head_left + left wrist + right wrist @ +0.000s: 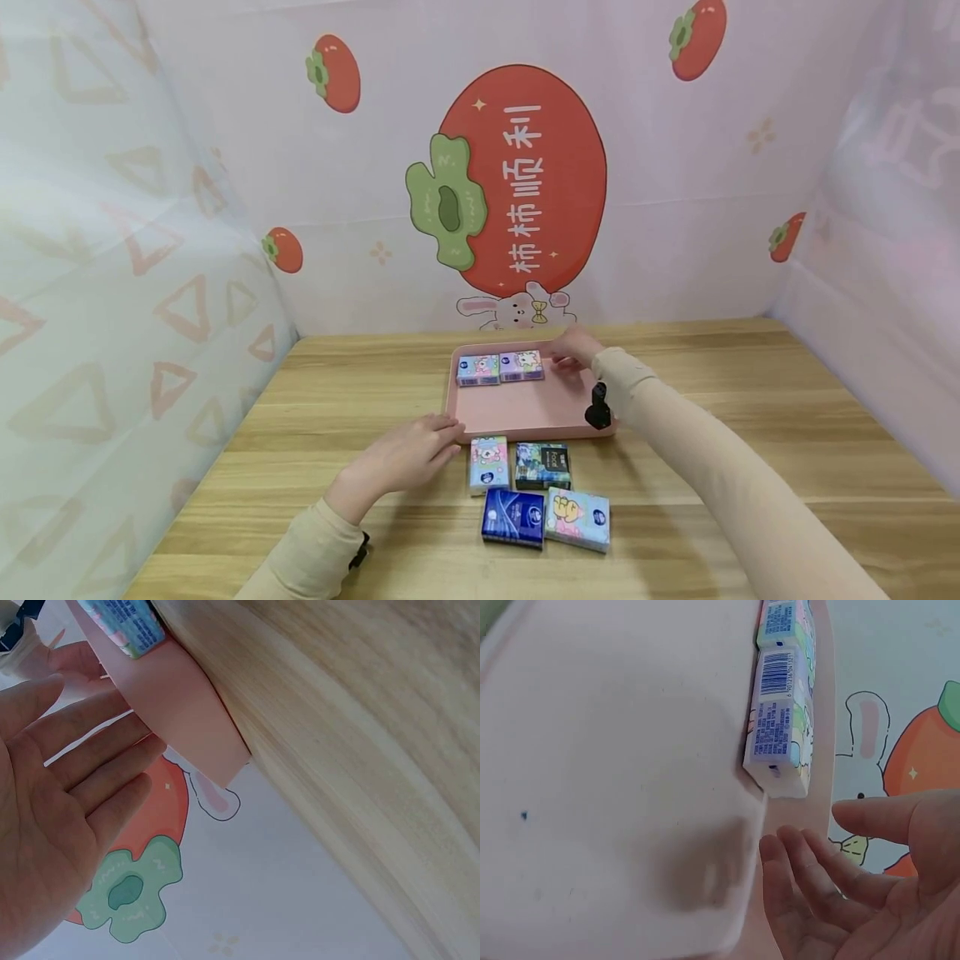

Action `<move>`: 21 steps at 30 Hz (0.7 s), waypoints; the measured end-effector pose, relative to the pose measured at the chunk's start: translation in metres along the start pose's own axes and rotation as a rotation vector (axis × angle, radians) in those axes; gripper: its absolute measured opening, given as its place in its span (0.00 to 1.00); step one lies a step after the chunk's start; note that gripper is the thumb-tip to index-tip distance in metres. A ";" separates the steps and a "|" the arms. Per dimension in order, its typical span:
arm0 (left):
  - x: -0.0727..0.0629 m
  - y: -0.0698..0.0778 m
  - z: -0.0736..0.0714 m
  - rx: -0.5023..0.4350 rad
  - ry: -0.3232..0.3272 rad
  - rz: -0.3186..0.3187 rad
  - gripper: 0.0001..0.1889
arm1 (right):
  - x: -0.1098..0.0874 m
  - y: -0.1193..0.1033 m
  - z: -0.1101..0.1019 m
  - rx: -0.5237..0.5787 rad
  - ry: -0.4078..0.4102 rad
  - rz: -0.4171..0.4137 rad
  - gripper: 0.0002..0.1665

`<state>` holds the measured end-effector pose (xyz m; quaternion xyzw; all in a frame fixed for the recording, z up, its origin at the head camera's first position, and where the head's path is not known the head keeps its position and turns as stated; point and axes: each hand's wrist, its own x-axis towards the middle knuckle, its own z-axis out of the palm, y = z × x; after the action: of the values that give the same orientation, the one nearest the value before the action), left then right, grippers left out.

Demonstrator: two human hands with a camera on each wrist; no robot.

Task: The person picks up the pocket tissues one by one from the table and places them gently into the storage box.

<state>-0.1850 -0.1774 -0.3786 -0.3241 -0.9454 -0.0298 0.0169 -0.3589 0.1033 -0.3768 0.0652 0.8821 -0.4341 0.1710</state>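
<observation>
A pink tray point(532, 408) lies on the table with two tissue packs at its back left: a blue-pink pack point(478, 369) and, touching it, a purple pack point(522, 365). My right hand point(576, 348) is over the tray's back right, beside the purple pack. In the right wrist view its fingers point(810, 870) are loosely bent, with nothing between them and the thumb. My left hand point(416, 450) is at the tray's front left corner. In the left wrist view its fingers point(97, 761) are spread and nearly straight against or close to the tray wall.
In front of the tray lie a pink-and-blue tissue pack point(489, 464), a dark floral pack point(543, 465), a deep blue pack point(513, 517) and a light blue pack point(578, 518). A printed cloth point(360, 167) hangs behind the wooden table point(337, 392).
</observation>
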 end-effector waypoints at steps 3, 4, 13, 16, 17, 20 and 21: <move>0.000 0.000 0.000 -0.002 -0.006 -0.007 0.20 | -0.001 0.002 -0.003 -0.050 0.016 -0.032 0.18; 0.000 0.000 0.000 -0.003 -0.007 -0.008 0.20 | -0.002 0.002 -0.004 -0.064 0.018 -0.043 0.17; -0.001 -0.001 0.000 -0.011 -0.013 -0.008 0.21 | -0.036 -0.001 -0.014 -0.227 0.020 -0.176 0.17; 0.000 -0.001 0.000 -0.002 -0.013 -0.011 0.21 | -0.045 -0.002 -0.017 -0.255 0.024 -0.210 0.15; 0.000 -0.001 0.000 0.001 -0.013 -0.011 0.21 | -0.048 -0.002 -0.017 -0.268 0.026 -0.222 0.14; 0.000 -0.001 0.001 0.005 -0.014 -0.014 0.21 | -0.055 -0.001 -0.020 -0.285 0.028 -0.257 0.12; 0.000 -0.001 0.001 0.002 -0.014 -0.016 0.21 | -0.057 -0.001 -0.020 -0.285 0.031 -0.268 0.12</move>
<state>-0.1854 -0.1780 -0.3796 -0.3168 -0.9481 -0.0268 0.0106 -0.3108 0.1204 -0.3443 -0.0711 0.9379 -0.3226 0.1058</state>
